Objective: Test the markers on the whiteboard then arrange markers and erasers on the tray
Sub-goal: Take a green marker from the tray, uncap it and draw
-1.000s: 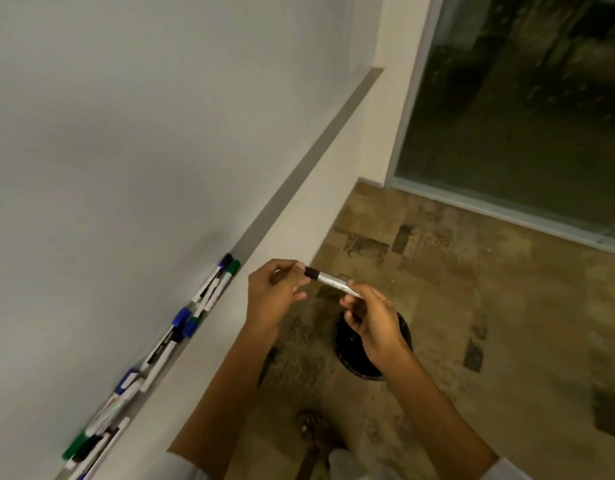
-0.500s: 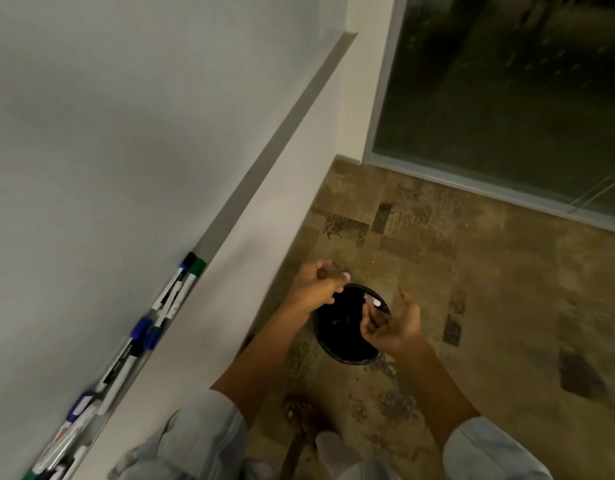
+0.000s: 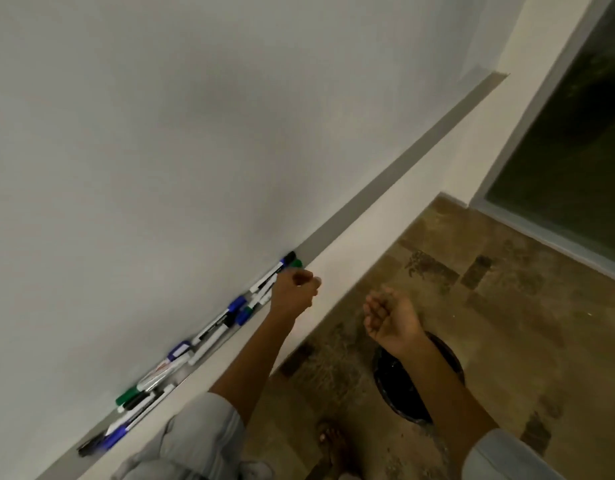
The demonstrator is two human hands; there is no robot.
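Many markers (image 3: 209,336) lie in a loose, overlapping row along the tray (image 3: 368,192) at the foot of the whiteboard (image 3: 195,133), blue, green and black caps mixed together, with what may be a blue-edged eraser (image 3: 179,350) among them. The board shows no test strokes that I can make out. The left hand (image 3: 294,292) is at the far end of the row, fingers curled over the tray edge just beside the last markers; whether it grips one I cannot tell. The right hand (image 3: 392,318) hangs palm up above the floor (image 3: 507,323), fingers loosely curled, holding nothing, with a black bin (image 3: 451,362) below it. Judging by the jumble, sorting is not finished: the markers are on the tray but not tidily lined up, and more testing probably remains.
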